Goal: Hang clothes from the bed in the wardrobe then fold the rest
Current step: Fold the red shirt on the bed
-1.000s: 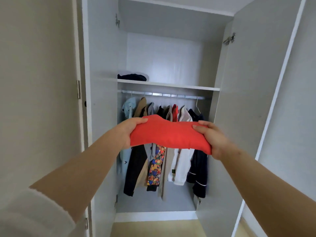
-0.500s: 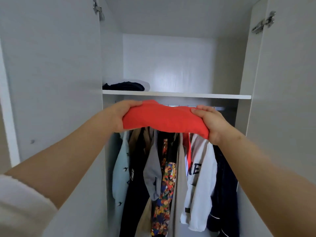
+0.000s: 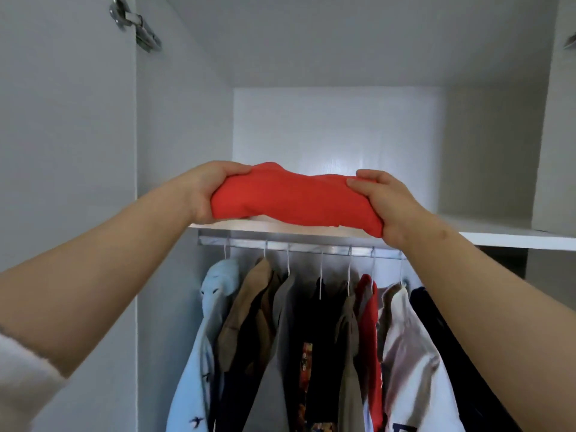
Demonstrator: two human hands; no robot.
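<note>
Hands are clutching a folded red garment (image 3: 296, 201) at the front edge of the shelf (image 3: 505, 235) inside the open wardrobe (image 3: 180, 120), the left hand (image 3: 205, 191) curling round its left end and the right hand (image 3: 386, 207) gripping its right end, thumb on top. Whether the bundle is touching the board cannot be told. Below, jackets and shirts (image 3: 311, 338) are hanging side by side from the metal rail (image 3: 299, 244).

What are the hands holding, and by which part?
A folded red garment, held by its two ends: the left hand grips the left end, the right hand the right end.
</note>
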